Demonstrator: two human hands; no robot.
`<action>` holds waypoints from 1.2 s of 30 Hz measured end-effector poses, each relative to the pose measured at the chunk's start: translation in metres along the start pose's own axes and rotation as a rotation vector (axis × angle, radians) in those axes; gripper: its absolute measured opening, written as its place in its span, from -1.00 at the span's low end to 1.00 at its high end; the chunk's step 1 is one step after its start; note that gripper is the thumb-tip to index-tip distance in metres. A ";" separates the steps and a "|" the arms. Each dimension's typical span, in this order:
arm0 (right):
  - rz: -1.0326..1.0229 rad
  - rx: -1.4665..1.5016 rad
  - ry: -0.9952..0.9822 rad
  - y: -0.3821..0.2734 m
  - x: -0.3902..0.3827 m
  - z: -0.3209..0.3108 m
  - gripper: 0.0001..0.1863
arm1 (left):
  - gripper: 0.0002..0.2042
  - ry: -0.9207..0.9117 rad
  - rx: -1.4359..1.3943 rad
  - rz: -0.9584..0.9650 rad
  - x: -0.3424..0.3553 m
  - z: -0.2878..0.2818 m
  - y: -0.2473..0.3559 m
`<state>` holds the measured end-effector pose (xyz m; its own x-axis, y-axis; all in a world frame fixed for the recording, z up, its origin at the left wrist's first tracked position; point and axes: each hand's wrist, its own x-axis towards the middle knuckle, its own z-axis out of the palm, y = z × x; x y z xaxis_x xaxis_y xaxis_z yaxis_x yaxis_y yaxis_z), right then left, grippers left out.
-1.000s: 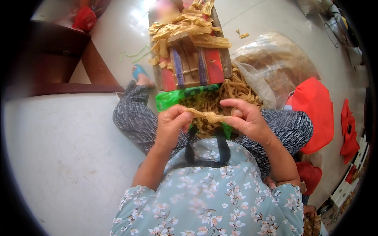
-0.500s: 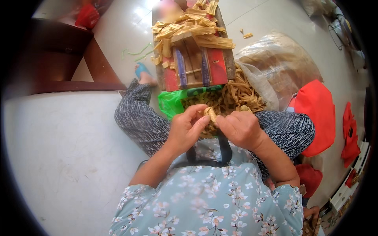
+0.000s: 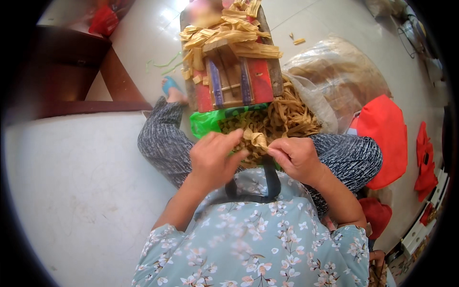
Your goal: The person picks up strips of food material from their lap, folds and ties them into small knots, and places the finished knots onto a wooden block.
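Note:
A wound, knotted-looking piece of pale tan dried strip (image 3: 258, 139) is above my lap, its lower right end pinched between the thumb and fingertips of my right hand (image 3: 301, 159). My left hand (image 3: 211, 157) is just to the left of it, fingers apart and slightly blurred, with nothing seen in them. Below and beyond both hands lies a heap of brown dried strips (image 3: 292, 115). A bright green plastic bag (image 3: 204, 125) holds small tan pieces at the heap's left.
Ahead stands a wooden bench with a red top (image 3: 264, 79), carrying a wooden block fixture (image 3: 230, 71) and piled yellowish flat strips (image 3: 229, 36). A large clear plastic sack (image 3: 342, 71) and a red bag (image 3: 382, 141) lie to the right. A white surface (image 3: 81, 191) spans the left.
My left hand has let go of the wound strip and drawn back to the left. My right hand still pinches it, and more of the piece shows now.

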<state>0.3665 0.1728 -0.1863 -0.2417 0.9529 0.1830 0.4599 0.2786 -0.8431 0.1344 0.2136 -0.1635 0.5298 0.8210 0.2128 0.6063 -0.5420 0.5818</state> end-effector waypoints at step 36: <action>0.087 -0.152 -0.061 0.058 0.091 -0.049 -0.85 | -0.84 0.184 0.084 0.084 0.056 -0.033 -0.062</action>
<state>0.4131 0.2818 -0.1937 -0.2449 0.9664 0.0780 0.6038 0.2150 -0.7676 0.1068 0.2986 -0.1613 0.4678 0.7872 0.4018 0.6159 -0.6164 0.4907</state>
